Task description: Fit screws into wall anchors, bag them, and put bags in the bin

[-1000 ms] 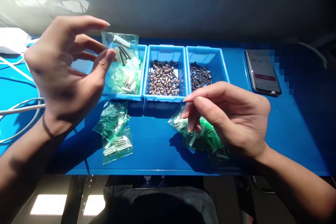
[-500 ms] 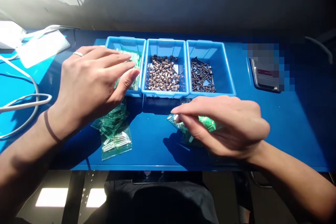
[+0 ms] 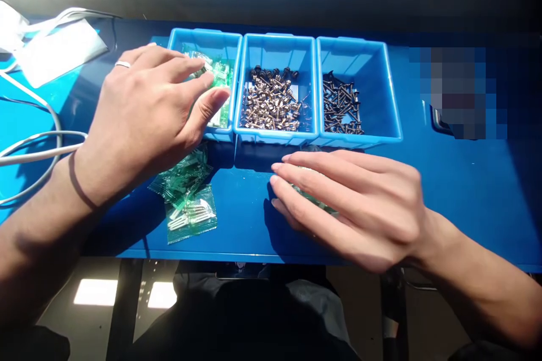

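My left hand (image 3: pixel 144 104) reaches over the left blue bin (image 3: pixel 178 35), which holds small clear-and-green packets (image 3: pixel 220 73). Its fingers are apart, with nothing seen in them. My right hand (image 3: pixel 359 203) hovers above the table in front of the other bins, back up and fingers stretched out. Beneath it, mostly hidden, lies a green packet (image 3: pixel 309 190). In front of the left bin are more green packets (image 3: pixel 182 177). A clear-green packet with white plugs and screws (image 3: pixel 192 215) lies nearest the edge.
The middle bin (image 3: pixel 279 136) contains hex-head screws (image 3: pixel 271 101), and the right bin (image 3: pixel 376 96) black screws (image 3: pixel 341 104). White cables (image 3: pixel 55 118) and a white sheet (image 3: pixel 63 51) lie at the left. A partly blurred-out phone (image 3: pixel 440 124) is on the right of the blue table (image 3: pixel 245 203).
My right hand has turned palm down, its fingers going from a pinch to stretched out. My left hand stays over the left bin. The view has shifted slightly.
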Tool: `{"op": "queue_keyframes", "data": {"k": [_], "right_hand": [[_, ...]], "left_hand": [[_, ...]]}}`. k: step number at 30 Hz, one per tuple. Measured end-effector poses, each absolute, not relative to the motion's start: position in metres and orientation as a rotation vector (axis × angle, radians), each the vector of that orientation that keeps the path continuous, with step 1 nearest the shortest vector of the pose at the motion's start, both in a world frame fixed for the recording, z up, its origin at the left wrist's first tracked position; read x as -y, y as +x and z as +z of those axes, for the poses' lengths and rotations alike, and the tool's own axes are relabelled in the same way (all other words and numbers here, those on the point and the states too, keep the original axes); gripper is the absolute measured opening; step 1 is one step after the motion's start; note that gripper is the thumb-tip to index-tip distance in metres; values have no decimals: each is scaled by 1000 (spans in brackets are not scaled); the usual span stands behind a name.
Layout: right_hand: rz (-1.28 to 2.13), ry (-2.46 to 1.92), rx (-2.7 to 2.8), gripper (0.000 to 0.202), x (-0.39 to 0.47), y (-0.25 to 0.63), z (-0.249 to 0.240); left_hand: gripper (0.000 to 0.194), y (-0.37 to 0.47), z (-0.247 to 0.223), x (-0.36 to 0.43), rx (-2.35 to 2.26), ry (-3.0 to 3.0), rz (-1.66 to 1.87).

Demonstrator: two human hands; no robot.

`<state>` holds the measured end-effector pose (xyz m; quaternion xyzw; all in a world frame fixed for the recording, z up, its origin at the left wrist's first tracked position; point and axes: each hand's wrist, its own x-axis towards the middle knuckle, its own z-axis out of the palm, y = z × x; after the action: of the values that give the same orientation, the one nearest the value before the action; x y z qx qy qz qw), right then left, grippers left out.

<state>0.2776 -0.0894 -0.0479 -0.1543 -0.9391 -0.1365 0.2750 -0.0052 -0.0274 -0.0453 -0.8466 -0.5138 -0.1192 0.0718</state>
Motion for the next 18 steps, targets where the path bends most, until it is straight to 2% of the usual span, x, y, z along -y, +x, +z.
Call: {"op": "queue_keyframes", "data": {"k": [5,10,14,18], "right_hand": [[-530,-511,2572,29,94,284,-48],[-529,-563,2668,19,91,280,-55],[-499,-567,2679,20,90,280,-55],[-584,-574,2631,22,92,281,-49]], "left_hand": [[84,-7,-47,25,1550,-2563,-361],[89,-7,-43,24,1581,-2575,-376],[74,-6,-41,26,1550,-2553,-405],[51,-6,-42,31,1424,-2541,-533]]}}
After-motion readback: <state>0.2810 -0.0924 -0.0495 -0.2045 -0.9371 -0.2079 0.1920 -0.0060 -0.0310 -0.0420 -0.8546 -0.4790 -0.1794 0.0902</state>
